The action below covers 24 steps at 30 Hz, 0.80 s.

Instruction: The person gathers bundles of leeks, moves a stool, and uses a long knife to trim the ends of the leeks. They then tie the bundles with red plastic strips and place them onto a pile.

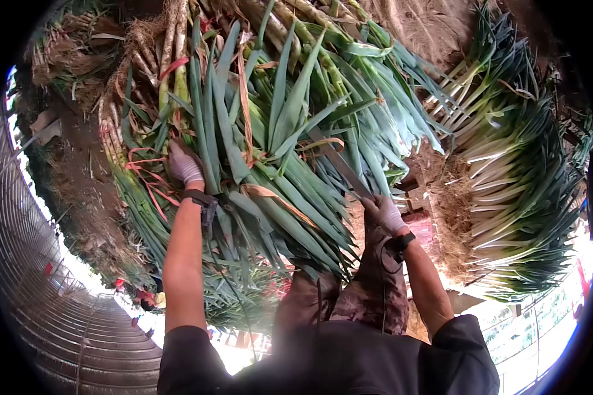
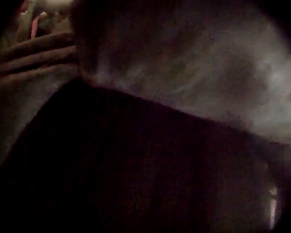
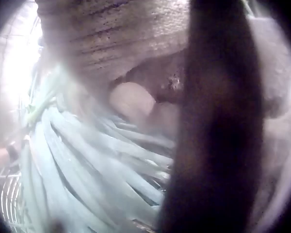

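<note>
Long green onions [image 1: 296,112] with thick pale stems and blue-green leaves lie in a big heap before me. My gloved left hand [image 1: 186,166] reaches in among their leaves at the left of the heap, close to red ties [image 1: 153,181]; its fingers are mostly hidden, and I cannot tell whether they grip the stalks. The left wrist view is dark and blurred. My gloved right hand [image 1: 383,214] grips a long-bladed knife [image 1: 346,172], which points up and left over the leaves. A bare fingertip [image 3: 132,100] presses its dark handle in the right wrist view.
Beyond the right hand, a long row of green onions [image 1: 501,204] lies with white stems toward me. Tied bundles [image 1: 115,141] stand at the left edge. Soil and dry roots [image 1: 89,191] cover the ground there. My camouflage trousers [image 1: 369,283] are just below the heap.
</note>
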### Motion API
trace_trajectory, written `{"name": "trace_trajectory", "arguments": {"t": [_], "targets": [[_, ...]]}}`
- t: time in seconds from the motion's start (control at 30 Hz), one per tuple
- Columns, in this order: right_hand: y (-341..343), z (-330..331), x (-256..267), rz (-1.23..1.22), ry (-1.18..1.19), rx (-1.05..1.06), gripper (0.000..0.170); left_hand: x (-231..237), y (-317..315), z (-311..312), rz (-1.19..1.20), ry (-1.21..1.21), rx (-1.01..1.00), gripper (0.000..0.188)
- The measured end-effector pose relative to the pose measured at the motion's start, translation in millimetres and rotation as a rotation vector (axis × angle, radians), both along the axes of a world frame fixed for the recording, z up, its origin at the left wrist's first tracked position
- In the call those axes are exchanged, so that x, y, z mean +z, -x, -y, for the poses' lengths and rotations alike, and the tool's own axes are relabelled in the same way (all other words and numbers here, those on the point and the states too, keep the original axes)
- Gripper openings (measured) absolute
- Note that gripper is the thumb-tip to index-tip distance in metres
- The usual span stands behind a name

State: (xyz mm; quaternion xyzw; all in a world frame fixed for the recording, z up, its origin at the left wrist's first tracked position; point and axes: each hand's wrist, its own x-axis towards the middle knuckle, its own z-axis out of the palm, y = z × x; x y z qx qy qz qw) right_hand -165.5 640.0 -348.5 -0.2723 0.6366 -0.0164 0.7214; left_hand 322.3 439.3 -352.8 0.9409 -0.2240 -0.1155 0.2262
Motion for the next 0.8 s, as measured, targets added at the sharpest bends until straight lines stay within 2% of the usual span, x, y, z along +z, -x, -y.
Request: {"name": "trace_trajectory", "arguments": {"t": [0.03,0.1,0.17,0.23,0.27,0.37,0.4,0.43,0.47,0.5,0.53,0.63,0.7,0.73,0.77,0.8], "targets": [[3.7,-3.8,4.7,0.020,0.078,-0.014,0.036,-2.4,-1.0,1.2,-0.033,0.005,0.026,0.064],[17.1,-16.6,7.4,0.039,-0.090,0.020,0.038,-1.0,-0.4,3.0,-0.105,0.030,0.086,0.064],[34.4,-30.7,13.8,0.086,-0.160,0.016,0.037,11.3,18.6,5.7,-0.042,0.107,0.033,0.063],[49.4,-64.1,3.1,0.081,0.173,0.003,0.033,1.9,3.5,1.0,-0.048,0.066,0.023,0.060],[59.9,-59.8,11.6,0.077,-0.090,0.067,0.035,4.9,4.6,1.4,-0.128,0.140,0.030,0.058],[49.2,-50.3,21.2,0.091,-0.264,-0.064,0.035,6.0,15.0,-4.2,-0.335,0.297,0.051,0.052],[37.8,-45.5,12.6,0.166,-0.126,-0.088,0.036,6.6,16.8,-9.3,-0.376,0.326,0.059,0.050],[28.9,-71.1,-31.5,0.059,0.185,0.026,0.036,8.5,16.0,-5.5,-0.410,0.386,0.059,0.047],[8.5,-24.0,-9.1,-0.019,0.092,0.151,0.032,6.1,15.3,-5.1,-0.342,0.384,0.008,0.047],[-9.8,-10.7,-25.8,0.103,-0.067,0.013,0.039,-0.6,10.7,-5.3,-0.268,0.390,-0.046,0.046],[-27.3,1.1,-43.8,0.198,-0.234,-0.124,0.047,-7.8,-1.6,-5.6,-0.155,0.271,-0.118,0.043],[-64.1,52.0,-37.8,0.081,-0.122,-0.090,0.040,-31.5,-21.1,-23.1,0.226,-0.071,-0.357,0.031],[-92.8,73.3,-22.5,0.015,0.002,-0.121,0.038,-39.3,-24.7,-26.2,0.172,0.026,-0.355,0.025],[-108.0,58.7,-54.2,0.027,0.120,-0.192,0.037,-39.2,-25.0,-25.3,0.145,0.071,-0.359,0.022],[-118.4,56.0,-67.1,-0.005,0.096,-0.204,0.036,-37.0,-24.0,-23.1,0.195,0.067,-0.411,0.021],[-126.7,49.4,-86.8,-0.067,0.235,-0.167,0.039,-31.2,-20.0,-22.2,0.244,0.058,-0.462,0.021]]}}
